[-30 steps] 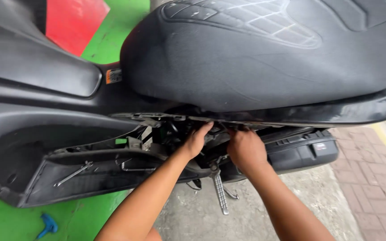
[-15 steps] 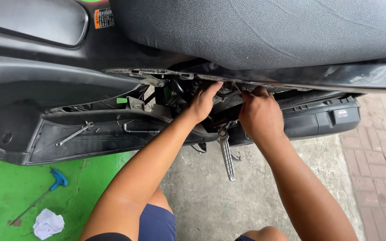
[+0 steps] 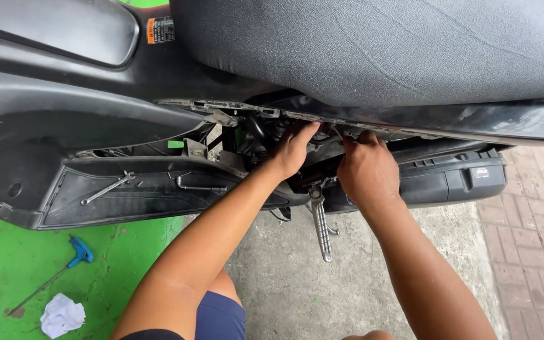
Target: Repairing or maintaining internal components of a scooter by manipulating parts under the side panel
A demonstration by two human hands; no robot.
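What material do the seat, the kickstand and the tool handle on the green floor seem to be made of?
Seat: black vinyl or leatherette, by its fine grain and creases. Kickstand: bare metal, grey and shiny with ribbed edges. Tool handle: blue plastic, smooth and matte, on a thin metal shaft, probably steel.

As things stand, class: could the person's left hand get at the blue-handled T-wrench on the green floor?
Probably yes: the left hand is in the scooter's opening, but nothing lies between it and the T-wrench, which sits in the open.
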